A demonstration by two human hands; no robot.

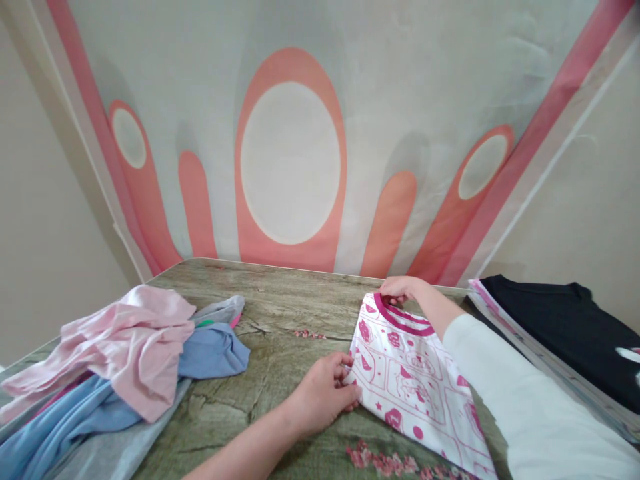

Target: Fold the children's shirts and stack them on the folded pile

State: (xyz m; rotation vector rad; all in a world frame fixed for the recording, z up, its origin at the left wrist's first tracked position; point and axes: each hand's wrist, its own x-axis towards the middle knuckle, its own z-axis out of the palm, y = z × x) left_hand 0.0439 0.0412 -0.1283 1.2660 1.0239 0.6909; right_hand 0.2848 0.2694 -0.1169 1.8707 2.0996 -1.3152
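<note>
A white T-shirt [415,380] with magenta cartoon prints and a magenta neckband lies folded narrow on the wood-patterned table, right of the middle. My left hand [327,387] pinches its left edge between thumb and fingers. At the far end, beside the neckband, my right hand [399,289] grips the shirt's upper corner; its fingertips are partly hidden by the cloth. The right forearm, in a white sleeve, passes over the shirt's right side and covers part of it.
A loose heap of clothes with a pink garment [135,340] and a blue garment [213,350] lies at the left. Folded clothes are stacked at the right, a black shirt [555,333] on top. Behind the table [270,293] stands a wall with a pink and orange pattern.
</note>
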